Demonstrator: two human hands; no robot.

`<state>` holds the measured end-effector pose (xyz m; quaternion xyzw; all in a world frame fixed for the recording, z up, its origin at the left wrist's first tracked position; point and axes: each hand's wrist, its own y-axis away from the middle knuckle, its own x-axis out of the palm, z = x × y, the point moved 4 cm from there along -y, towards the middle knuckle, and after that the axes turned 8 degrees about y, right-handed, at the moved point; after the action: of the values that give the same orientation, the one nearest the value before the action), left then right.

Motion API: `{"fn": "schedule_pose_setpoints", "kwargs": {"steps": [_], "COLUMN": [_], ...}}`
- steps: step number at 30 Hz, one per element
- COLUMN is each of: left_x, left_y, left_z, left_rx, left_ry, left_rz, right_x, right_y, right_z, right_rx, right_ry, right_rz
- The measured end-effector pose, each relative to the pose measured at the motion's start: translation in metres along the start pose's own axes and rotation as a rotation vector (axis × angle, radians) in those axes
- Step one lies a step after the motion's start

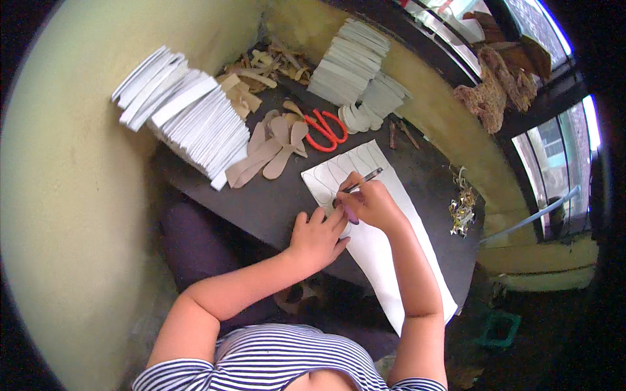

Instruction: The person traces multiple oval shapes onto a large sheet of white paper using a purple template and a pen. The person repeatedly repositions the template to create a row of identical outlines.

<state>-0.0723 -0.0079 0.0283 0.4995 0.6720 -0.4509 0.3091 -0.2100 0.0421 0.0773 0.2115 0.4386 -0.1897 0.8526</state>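
Observation:
A long white sheet (373,251) lies slantwise across the dark table, with a row of rounded outlines drawn near its far end. My right hand (368,203) grips a dark pen (372,175) over the sheet, just below those outlines. A small purple thing (351,214) shows beneath the right hand; its kind is unclear. My left hand (318,238) lies flat at the sheet's left edge, fingers spread. A pale piece (347,228) shows partly at its fingertips, and the fingers hide the rest. Red-handled scissors (327,133) lie beyond the sheet, beside several beige sole-shaped pieces (282,144).
Stacked white strips (199,117) stand at the table's left; another white stack (349,62) rises against the back wall. Brown scraps (261,68) fill the far corner. Small yellowish-white bits (462,205) lie near the right edge of the table (437,189). A barred window is at right.

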Motion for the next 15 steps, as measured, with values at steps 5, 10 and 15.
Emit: {"fn": "schedule_pose_setpoints", "kwargs": {"steps": [5,10,15], "left_x": [0.0002,-0.0043,-0.0063], "left_y": [-0.0028,-0.0038,-0.0080], "left_z": [0.0004,-0.0023,-0.0018], "left_rx": [0.005,0.038,0.029], "left_ry": [-0.039,-0.061,-0.030], "left_rz": [0.036,-0.010,0.078], "right_x": [-0.0044,-0.0027,-0.0043], "right_y": [0.0016,0.0001,0.0031], "right_z": [0.0026,-0.0068,-0.0039], "right_rx": [-0.039,-0.029,-0.180], "right_ry": [-0.004,-0.008,0.046], "right_rz": [-0.052,-0.065,-0.102]}}
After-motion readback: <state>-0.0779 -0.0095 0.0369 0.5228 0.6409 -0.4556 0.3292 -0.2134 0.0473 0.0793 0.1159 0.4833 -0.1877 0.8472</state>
